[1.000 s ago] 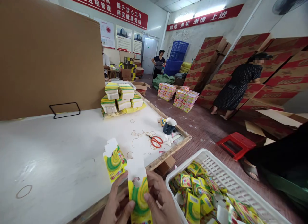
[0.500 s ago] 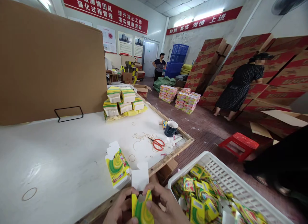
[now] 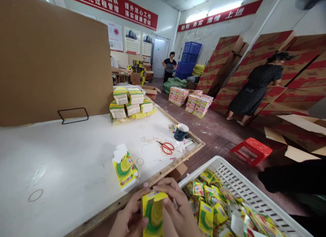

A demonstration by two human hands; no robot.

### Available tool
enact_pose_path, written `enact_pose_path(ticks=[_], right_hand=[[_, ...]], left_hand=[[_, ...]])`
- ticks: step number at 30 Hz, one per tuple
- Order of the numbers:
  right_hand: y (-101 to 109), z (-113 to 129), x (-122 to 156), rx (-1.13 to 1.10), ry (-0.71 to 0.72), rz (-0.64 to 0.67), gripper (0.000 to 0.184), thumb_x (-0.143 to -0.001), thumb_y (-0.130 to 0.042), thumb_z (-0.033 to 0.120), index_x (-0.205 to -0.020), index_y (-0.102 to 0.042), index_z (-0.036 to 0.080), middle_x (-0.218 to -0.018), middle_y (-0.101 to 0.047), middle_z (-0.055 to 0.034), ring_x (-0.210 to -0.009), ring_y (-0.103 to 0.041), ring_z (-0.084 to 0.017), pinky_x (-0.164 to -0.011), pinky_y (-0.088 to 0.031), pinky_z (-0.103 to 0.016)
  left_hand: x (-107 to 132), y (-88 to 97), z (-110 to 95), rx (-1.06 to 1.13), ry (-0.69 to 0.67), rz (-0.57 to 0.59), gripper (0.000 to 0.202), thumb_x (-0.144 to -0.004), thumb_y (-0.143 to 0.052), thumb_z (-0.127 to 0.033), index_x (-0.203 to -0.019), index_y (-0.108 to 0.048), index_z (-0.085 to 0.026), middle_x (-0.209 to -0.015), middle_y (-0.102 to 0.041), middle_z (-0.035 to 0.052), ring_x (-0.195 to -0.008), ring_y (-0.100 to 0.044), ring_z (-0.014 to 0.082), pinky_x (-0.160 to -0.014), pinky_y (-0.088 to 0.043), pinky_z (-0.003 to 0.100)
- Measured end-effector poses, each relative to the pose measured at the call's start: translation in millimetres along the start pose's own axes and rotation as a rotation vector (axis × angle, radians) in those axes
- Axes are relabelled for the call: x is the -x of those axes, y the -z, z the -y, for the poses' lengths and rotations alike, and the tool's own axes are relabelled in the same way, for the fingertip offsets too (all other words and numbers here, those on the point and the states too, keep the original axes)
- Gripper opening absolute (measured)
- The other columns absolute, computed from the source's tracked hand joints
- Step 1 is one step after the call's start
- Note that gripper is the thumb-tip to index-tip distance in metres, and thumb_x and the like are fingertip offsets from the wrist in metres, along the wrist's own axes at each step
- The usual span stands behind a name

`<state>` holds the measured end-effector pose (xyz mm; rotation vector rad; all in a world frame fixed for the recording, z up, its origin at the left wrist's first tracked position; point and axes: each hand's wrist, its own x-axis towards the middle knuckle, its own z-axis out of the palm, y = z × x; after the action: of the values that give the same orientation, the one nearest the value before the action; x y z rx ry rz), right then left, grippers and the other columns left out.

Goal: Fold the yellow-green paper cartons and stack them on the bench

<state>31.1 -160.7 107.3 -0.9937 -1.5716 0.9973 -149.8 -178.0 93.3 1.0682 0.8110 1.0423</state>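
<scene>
Between my two hands is a small yellow and green carton (image 3: 152,216), upright in front of the table's edge. My left hand (image 3: 129,216) grips its left side, thumb low on the printed front. On the other side my right hand (image 3: 178,210) wraps the carton, its fingers over the top right corner. The carton's upper end looks folded over. Just ahead on the white table lie flat, unfolded yellow and green cartons (image 3: 125,169) with white flaps. To the right, a white plastic basket (image 3: 244,179) holds many small yellow and green cartons (image 3: 206,216).
Bundled carton blanks (image 3: 132,106) are stacked at the table's far end. Red-handled scissors (image 3: 167,148), rubber bands and a dark mug (image 3: 181,132) lie near the right edge. A red stool (image 3: 252,150) stands beyond the basket. Two people stand further back; another is partly hidden.
The carton's white flap, which stood up half a second ago, is now folded down out of sight. Both hands have shifted around the carton's top. The view has tilted slightly.
</scene>
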Motion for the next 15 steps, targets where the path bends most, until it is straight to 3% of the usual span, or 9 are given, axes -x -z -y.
enact_pose_path(ticks=[4,7,12,15], right_hand=[[2,7,0,-0.08,-0.218,0.137,0.031,-0.088,-0.057,0.038,-0.115,-0.063,0.024,-0.094,-0.068,-0.0057,-0.086,-0.063,-0.02,-0.074,-0.049,-0.029],[-5,5,-1,-0.039,-0.332,0.158,0.033,-0.084,-0.061,0.027,-0.116,-0.055,0.021,-0.079,-0.066,-0.0016,-0.076,-0.064,-0.018,-0.067,-0.048,-0.027],[-8,0,-1,0.106,-0.33,0.13,0.033,-0.083,-0.062,0.026,-0.115,-0.054,0.022,-0.075,-0.065,0.0004,-0.055,-0.057,-0.013,-0.053,-0.044,-0.023],[-3,0,-1,0.13,-0.283,0.119,0.032,-0.086,-0.06,0.032,-0.116,-0.058,0.021,-0.075,-0.066,-0.001,-0.057,-0.057,-0.014,-0.054,-0.045,-0.023]], left_hand=[[4,1.3,1,-0.165,-0.002,-0.038,0.045,-0.087,-0.057,-0.035,-0.131,-0.052,-0.029,-0.144,-0.048,0.0085,-0.123,-0.053,0.0277,-0.103,-0.043,0.041],[6,-0.3,4,-0.192,0.019,-0.001,0.048,-0.09,-0.052,-0.032,-0.137,-0.043,-0.029,-0.147,-0.043,0.008,-0.128,-0.048,0.0256,-0.108,-0.037,0.041],[5,-2.5,-1,-0.071,0.043,0.008,0.051,-0.089,-0.055,-0.029,-0.137,-0.04,-0.027,-0.138,-0.054,0.011,-0.123,-0.053,0.0262,-0.102,-0.043,0.041],[3,-1.1,-3,-0.022,0.046,-0.001,0.05,-0.085,-0.061,-0.026,-0.133,-0.044,-0.025,-0.129,-0.061,0.011,-0.116,-0.058,0.0266,-0.095,-0.048,0.038]])
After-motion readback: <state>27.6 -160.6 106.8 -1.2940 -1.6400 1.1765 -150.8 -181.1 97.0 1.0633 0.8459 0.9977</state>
